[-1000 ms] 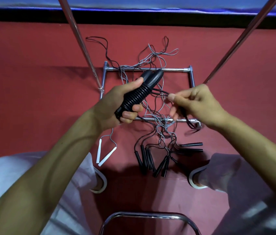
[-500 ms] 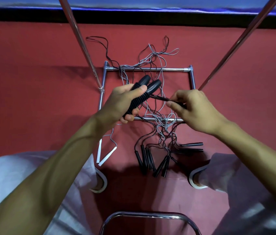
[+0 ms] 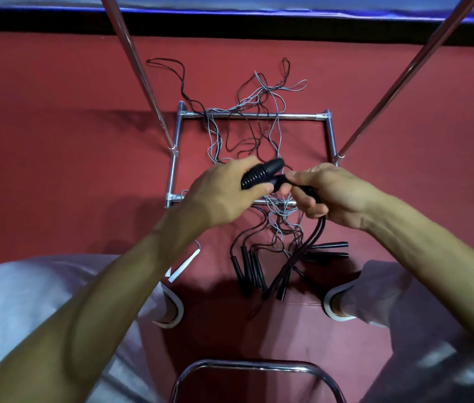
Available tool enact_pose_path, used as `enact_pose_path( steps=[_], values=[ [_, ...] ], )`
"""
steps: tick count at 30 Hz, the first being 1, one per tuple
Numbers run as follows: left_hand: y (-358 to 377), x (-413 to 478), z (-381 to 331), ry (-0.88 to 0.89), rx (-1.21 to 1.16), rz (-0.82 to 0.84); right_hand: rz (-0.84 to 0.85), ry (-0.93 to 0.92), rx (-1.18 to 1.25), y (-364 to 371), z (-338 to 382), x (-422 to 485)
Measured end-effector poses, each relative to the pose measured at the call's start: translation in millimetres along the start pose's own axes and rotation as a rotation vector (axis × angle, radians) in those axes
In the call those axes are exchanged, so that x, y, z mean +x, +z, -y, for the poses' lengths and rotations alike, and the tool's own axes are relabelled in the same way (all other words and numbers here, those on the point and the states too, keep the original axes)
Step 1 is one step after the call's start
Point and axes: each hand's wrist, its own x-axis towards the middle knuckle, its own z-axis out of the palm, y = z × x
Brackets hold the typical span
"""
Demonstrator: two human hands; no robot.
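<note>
Entry, head view. We recorded the left hand closed round a pair of ribbed black handles, fingers curled under them and thumb along the side. The smooth tips of the handles pointed away from the person and to the right. The right hand met those tips, touching or nearly so. Its fingers were curled round a doubled black cord, which left the underside of the fist and ran down toward the near edge of the red floor.

Both hands were held above the near bar of a rectangular metal frame standing on the floor at about mid-width. We could not tell whether the handles touched the bar. A tangle of grey and black cords was draped over both long bars of the frame, with loops spilling past the far bar toward the floor's far edge.

Nearer the person, a bunch of loose black handles lay fanned on the floor, just beside the end of the held cord. A white handle lay to their left, partly hidden by the left forearm. Two slanted poles rose from the frame's short sides. A chrome tube curved across the near edge.
</note>
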Motion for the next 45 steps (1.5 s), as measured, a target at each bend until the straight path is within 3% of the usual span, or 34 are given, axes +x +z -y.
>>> enact_pose_path(
  steps=[5,9,12,18,20,26,32,36,40,45],
  values=[
    [-4,-4,-3,0.08,0.17,0.021,0.066,-0.037,-0.018,10,-3,2],
    [-4,-6,-5,0.038,0.26,-0.071,0.109,-0.074,-0.057,16,-3,3],
    [-6,-8,-7,-0.018,0.254,-0.044,0.126,-0.112,-0.183,15,-2,3],
    [-10,-6,-1,-0.136,0.075,0.312,0.072,-0.36,-0.953,3,3,-4],
    [-9,-8,-3,-0.18,-0.089,0.466,0.009,-0.448,-1.016,-3,6,-6],
    [-18,-14,-21,-0.289,-0.421,0.752,0.087,-0.567,-0.825,-19,22,-11],
    [-34,-16,-32,-0.186,-0.556,0.793,0.219,-0.561,-0.585,-32,29,-9],
    [-36,-20,-35,-0.139,-0.569,0.837,0.3,-0.436,-0.489,-30,27,-4],
    [-38,-22,-33,-0.044,-0.617,0.814,0.337,-0.328,-0.29,-10,16,0],
    [-40,-25,-30,0.019,-0.632,0.613,0.164,-0.219,0.002,24,-4,2]
  ],
)
